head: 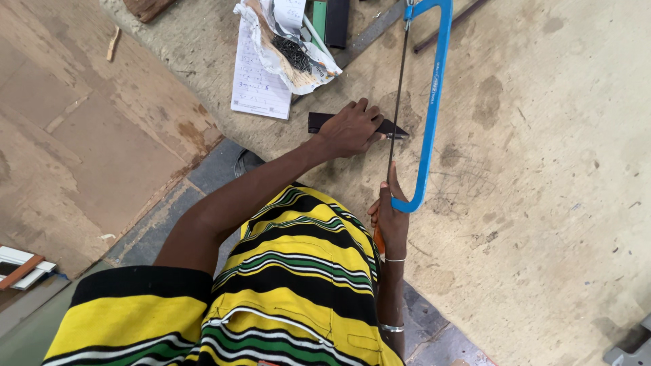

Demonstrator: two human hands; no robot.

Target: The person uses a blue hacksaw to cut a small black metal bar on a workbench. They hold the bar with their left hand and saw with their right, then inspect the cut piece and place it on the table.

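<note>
Workshop, scuffed plywood workbench, blue hacksaw, torn bag of nails, offcuts lying about

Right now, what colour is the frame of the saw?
The saw frame is bright blue, gripped by the right hand. The head view shows it best.
</note>
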